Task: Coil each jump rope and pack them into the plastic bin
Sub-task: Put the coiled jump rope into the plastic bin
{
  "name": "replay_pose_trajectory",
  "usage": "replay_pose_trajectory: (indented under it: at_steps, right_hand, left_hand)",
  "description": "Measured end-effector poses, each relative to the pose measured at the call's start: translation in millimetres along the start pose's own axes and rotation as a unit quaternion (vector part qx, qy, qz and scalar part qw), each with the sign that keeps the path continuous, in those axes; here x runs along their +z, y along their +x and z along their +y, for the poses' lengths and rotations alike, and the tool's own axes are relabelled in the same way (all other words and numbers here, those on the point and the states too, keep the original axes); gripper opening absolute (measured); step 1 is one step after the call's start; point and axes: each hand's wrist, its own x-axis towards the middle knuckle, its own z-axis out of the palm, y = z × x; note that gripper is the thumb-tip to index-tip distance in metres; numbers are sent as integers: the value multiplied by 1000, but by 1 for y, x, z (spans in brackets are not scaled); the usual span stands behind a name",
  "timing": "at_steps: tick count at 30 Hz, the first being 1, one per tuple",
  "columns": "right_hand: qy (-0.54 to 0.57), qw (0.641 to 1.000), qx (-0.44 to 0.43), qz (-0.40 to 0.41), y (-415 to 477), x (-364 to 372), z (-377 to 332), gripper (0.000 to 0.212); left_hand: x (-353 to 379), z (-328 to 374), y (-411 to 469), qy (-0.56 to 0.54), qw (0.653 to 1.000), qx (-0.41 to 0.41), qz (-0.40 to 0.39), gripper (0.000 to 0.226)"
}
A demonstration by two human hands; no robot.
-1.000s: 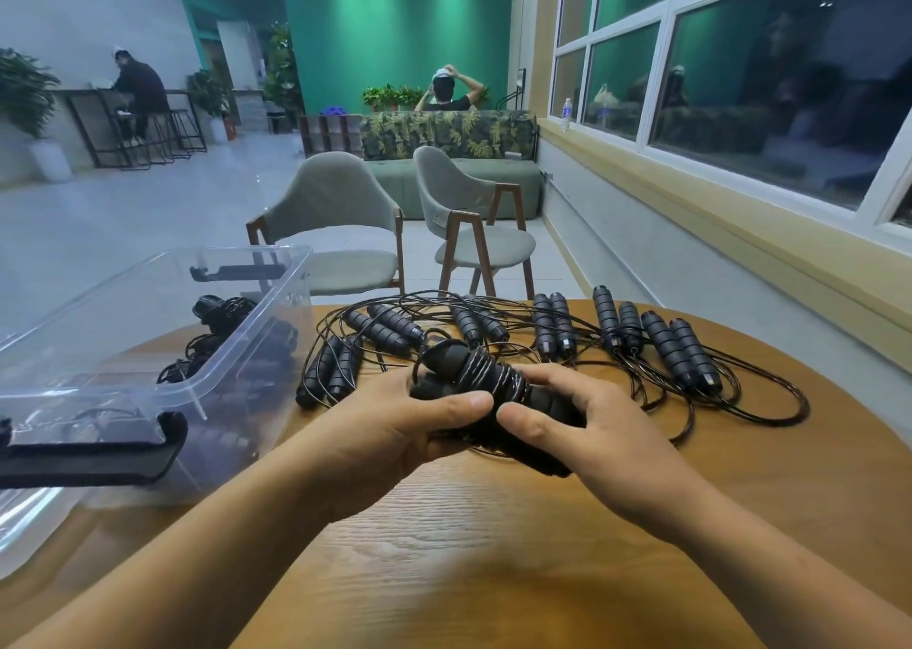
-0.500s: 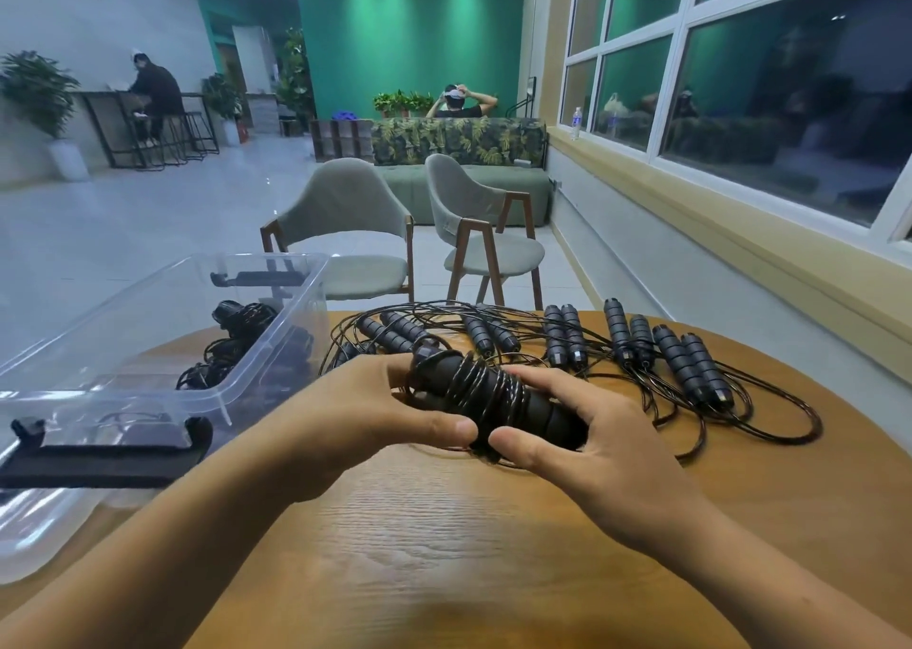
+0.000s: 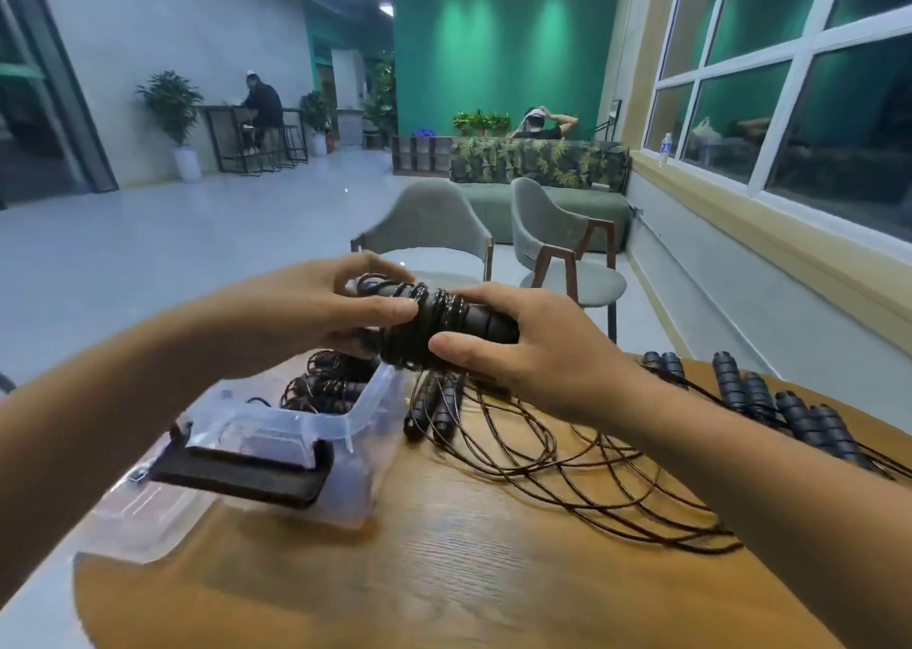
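Observation:
A coiled black jump rope (image 3: 439, 320), its cord wound round the two handles, is raised above the far corner of the clear plastic bin (image 3: 362, 404). My left hand (image 3: 316, 305) grips its left end and my right hand (image 3: 523, 347) grips the right end. Coiled ropes (image 3: 321, 384) lie inside the bin. On the round wooden table (image 3: 444, 574), loose uncoiled ropes (image 3: 567, 466) spread out to the right, with several black handles (image 3: 770, 404) near the far right edge.
The bin's lid with a black latch (image 3: 242, 470) lies at the bin's near side, on the table's left. Two grey chairs (image 3: 557, 253) stand beyond the table. A window wall runs along the right. Two people sit far off in the room.
Both hands lifted the coiled rope off the table and carried it left, over the bin's corner. The camera tilted up and shifted, so the bin now sits lower in view.

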Motion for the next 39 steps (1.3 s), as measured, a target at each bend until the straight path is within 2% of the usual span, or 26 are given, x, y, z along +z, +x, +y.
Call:
replay_pose_trajectory:
  at_steps: [6,10,12,16,22,26,30,36,37,39]
  right_hand:
    - [-5,1000,18,-22,82,45,2,37]
    - [-17,998,46,-37,126,71,13,65]
    - [-26,995,69,-62,143,83,18,68]
    - [-51,991,91,-89,167,98,28,59]
    - [-134,975,85,-153,186,107,32,62]
    - [-201,956,58,-204,186,121,36,50]
    - [-273,931,28,-239,186,136,39,41]
    - [-302,923,7,-237,190,147,38,27]
    - [-304,920,8,-247,190,148,40,26]
    - [-313,915,8,-254,191,150,42,21]
  left_hand:
    - [-66,-30,31,-39,996,-61,46,58]
    - [-92,-57,51,-75,991,-90,63,72]
    - [-97,-69,61,-80,989,-104,66,63]
    - [-99,-89,76,-106,981,-147,65,34]
    - [-101,-111,92,-120,971,-190,82,32]
    - [-96,-134,103,-93,966,-229,72,43]
    - [-90,-148,109,-50,964,-256,52,41]
    - [-92,-159,114,0,964,-260,54,47]
    - [-91,-160,115,32,965,-252,59,51]
    - [-92,-160,117,166,957,-225,71,62]
